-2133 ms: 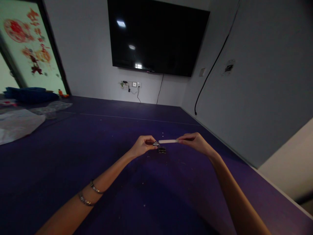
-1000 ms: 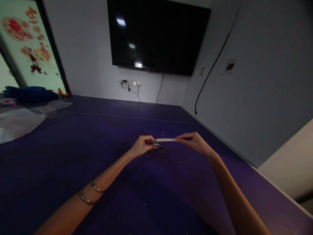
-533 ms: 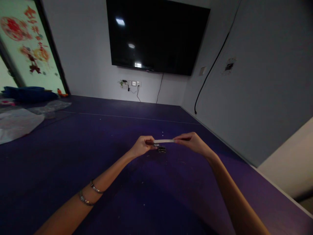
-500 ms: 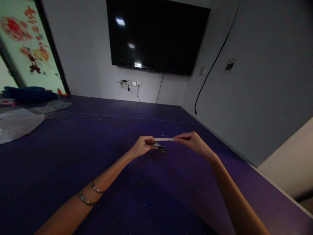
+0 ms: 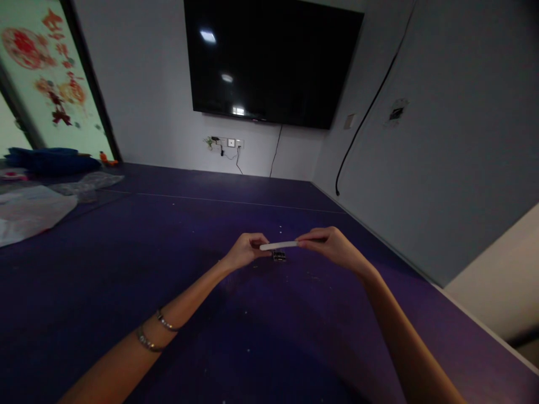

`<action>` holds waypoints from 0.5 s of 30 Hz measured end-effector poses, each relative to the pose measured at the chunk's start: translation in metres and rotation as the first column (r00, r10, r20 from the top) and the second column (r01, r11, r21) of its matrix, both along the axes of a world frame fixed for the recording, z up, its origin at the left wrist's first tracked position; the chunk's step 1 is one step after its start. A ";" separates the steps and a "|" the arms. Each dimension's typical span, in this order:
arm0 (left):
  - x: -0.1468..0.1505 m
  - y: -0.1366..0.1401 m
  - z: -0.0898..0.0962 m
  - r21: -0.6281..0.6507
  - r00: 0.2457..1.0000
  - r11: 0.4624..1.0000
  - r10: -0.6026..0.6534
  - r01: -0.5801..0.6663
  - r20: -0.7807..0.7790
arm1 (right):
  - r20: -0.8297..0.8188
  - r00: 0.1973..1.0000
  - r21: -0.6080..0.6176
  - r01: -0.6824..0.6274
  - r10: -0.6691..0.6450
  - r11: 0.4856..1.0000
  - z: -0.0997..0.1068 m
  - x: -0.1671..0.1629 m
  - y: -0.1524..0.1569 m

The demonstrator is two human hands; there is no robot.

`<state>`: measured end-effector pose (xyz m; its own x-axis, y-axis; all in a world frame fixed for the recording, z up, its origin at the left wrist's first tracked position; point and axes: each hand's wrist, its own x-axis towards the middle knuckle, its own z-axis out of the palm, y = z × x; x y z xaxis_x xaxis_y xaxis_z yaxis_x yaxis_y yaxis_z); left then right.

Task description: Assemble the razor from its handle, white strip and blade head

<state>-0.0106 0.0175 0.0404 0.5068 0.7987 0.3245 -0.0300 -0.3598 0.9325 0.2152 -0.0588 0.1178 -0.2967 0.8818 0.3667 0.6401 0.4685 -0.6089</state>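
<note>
Evidently, the right hand [image 5: 327, 246] pinches one end of a pale strip [image 5: 278, 246] between thumb and fingers. The strip lies roughly level, its free end in front of the left hand [image 5: 244, 252]. That hand's thumb and forefinger are bent towards each other — whether they grip anything cannot be told. Just below the strip, near the left fingertips, sits a small dark item [image 5: 279, 256] above the purple surface [image 5: 189, 342] — contact unclear.

Right hand [image 5: 334, 246] grips a pale strip [image 5: 280, 245]; its tip overlaps left hand [image 5: 243, 251].
</note>
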 end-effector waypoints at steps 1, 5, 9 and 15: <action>0.000 0.000 0.000 0.008 1.000 1.000 -0.001 0.001 -0.004 | -0.007 1.000 0.025 0.024 -0.024 0.999 0.001 -0.001 -0.001; 0.000 -0.001 0.001 0.025 1.000 1.000 0.001 -0.001 -0.017 | 0.006 1.000 0.021 0.009 -0.009 1.000 0.001 -0.003 -0.002; 0.000 -0.001 0.000 0.013 1.000 1.000 0.009 -0.009 -0.025 | 0.025 0.999 0.048 0.037 -0.038 0.998 -0.002 0.000 0.001; -0.002 0.001 -0.002 0.031 1.000 0.999 -0.009 0.010 -0.021 | -0.051 0.990 0.054 0.131 -0.128 0.990 -0.003 0.004 0.004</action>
<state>-0.0124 0.0183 0.0387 0.5213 0.7834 0.3384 -0.0138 -0.3888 0.9212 0.2196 -0.0550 0.1147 -0.1624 0.8887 0.4287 0.6686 0.4186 -0.6146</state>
